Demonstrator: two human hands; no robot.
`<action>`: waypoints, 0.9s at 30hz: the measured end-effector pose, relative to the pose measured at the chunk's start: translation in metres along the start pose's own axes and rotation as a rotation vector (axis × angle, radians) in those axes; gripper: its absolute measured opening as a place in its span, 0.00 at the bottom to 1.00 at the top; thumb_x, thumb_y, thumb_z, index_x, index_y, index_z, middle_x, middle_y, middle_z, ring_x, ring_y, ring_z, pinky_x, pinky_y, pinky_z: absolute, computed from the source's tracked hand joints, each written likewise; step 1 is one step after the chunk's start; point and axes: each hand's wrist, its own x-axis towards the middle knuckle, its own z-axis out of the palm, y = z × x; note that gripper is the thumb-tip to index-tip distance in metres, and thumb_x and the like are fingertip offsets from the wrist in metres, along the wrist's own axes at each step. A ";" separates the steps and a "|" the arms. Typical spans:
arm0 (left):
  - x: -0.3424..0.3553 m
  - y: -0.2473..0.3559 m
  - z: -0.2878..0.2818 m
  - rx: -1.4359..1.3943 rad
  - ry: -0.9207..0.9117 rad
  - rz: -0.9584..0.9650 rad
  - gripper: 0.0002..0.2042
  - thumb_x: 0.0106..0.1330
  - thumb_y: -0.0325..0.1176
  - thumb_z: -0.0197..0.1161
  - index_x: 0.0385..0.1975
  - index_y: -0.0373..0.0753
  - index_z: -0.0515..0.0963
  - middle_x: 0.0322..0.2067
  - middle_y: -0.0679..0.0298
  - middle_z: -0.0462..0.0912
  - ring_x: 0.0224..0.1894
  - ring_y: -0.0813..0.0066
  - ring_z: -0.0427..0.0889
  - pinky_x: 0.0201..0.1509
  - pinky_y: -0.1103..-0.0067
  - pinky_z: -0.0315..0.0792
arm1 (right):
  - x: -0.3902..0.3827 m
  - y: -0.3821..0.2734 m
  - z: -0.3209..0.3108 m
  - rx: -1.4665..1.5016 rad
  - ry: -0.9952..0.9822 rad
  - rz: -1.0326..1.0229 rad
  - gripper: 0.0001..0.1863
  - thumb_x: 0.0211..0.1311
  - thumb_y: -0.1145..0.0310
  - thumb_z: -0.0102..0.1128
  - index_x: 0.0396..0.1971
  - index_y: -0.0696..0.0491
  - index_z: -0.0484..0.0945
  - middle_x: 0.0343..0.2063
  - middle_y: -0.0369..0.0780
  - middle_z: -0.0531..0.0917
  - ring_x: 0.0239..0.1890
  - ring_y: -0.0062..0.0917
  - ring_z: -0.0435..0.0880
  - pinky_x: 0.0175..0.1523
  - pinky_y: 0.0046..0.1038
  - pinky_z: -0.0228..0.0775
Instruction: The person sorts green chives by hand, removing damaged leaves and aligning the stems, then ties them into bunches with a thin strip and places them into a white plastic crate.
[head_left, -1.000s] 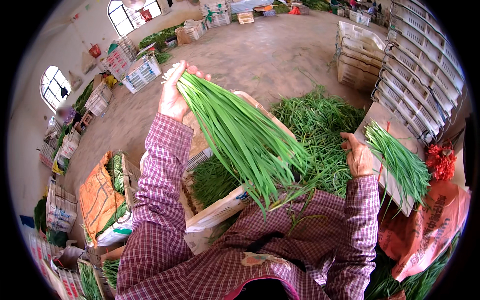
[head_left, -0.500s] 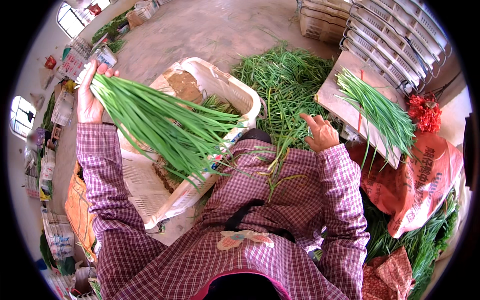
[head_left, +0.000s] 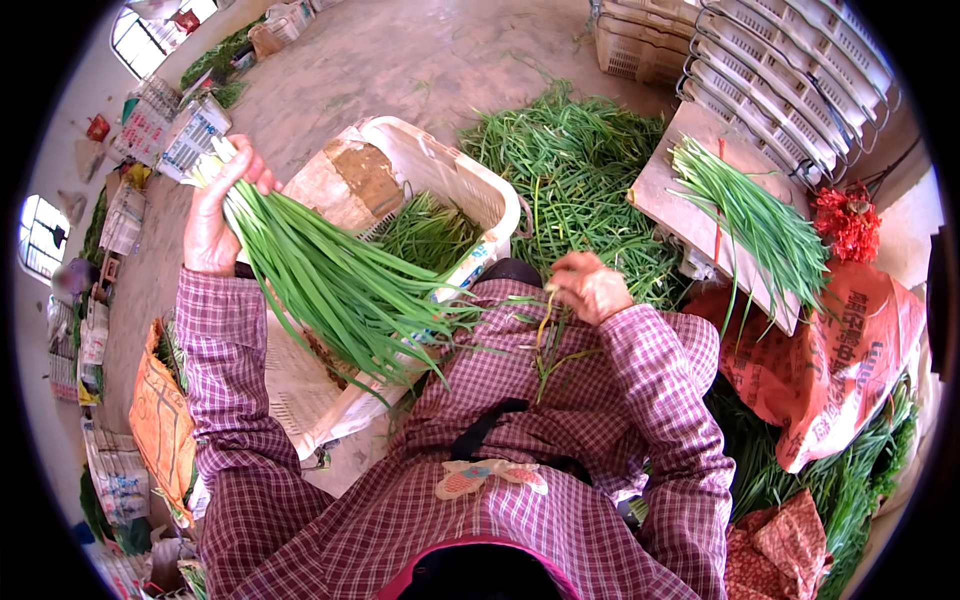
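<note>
My left hand [head_left: 214,225] is closed around the white root ends of a bunch of garlic chives [head_left: 335,262]. The long green leaves fan to the right over a white plastic crate [head_left: 492,190], their tips reaching my lap. Above my lap, the fingers of my right hand [head_left: 597,290] pinch the end of a thin yellowish chive leaf [head_left: 545,318]. Other loose leaves lie on the checked cloth [head_left: 470,385] of my lap. Inside the crate are more chives [head_left: 428,235] and a piece of brown cardboard [head_left: 365,180].
A heap of loose chives [head_left: 560,180] covers the floor ahead. At right, a board [head_left: 655,175] bears a chive bunch [head_left: 755,215], beside red ties [head_left: 848,225]. Stacked crates [head_left: 770,90] rise behind it. A red sack [head_left: 850,350] lies over more chives [head_left: 860,480].
My right hand has moved left and nearer over my lap, its spread fingers closing on a yellowish leaf. My left hand, with the chive bunch, has shifted slightly right and nearer.
</note>
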 end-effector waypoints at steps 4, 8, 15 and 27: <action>-0.003 -0.011 0.021 0.091 -0.127 -0.035 0.13 0.60 0.31 0.68 0.41 0.36 0.74 0.24 0.67 0.75 0.24 0.76 0.78 0.35 0.76 0.78 | 0.038 -0.037 -0.067 0.509 0.243 -0.042 0.09 0.55 0.74 0.67 0.37 0.48 0.84 0.29 0.34 0.75 0.35 0.23 0.77 0.41 0.24 0.73; -0.003 -0.020 0.066 0.130 -0.249 -0.185 0.13 0.58 0.30 0.68 0.40 0.35 0.77 0.28 0.63 0.80 0.27 0.77 0.81 0.32 0.81 0.79 | 0.064 -0.085 -0.118 0.520 0.293 -0.147 0.07 0.60 0.74 0.63 0.38 0.55 0.80 0.31 0.36 0.79 0.31 0.19 0.78 0.41 0.22 0.73; -0.004 -0.045 0.138 0.195 -0.465 -0.248 0.16 0.59 0.29 0.70 0.46 0.31 0.78 0.34 0.62 0.84 0.29 0.80 0.81 0.32 0.83 0.76 | 0.080 -0.125 -0.112 0.725 0.309 -0.140 0.11 0.61 0.77 0.59 0.43 0.58 0.76 0.33 0.37 0.80 0.31 0.19 0.81 0.37 0.20 0.74; -0.004 -0.050 0.136 0.187 -0.447 -0.356 0.15 0.59 0.30 0.70 0.45 0.36 0.78 0.27 0.69 0.80 0.26 0.83 0.79 0.26 0.84 0.73 | 0.088 -0.154 -0.101 0.317 0.661 -0.115 0.10 0.55 0.73 0.63 0.39 0.51 0.84 0.28 0.39 0.83 0.27 0.33 0.84 0.33 0.30 0.77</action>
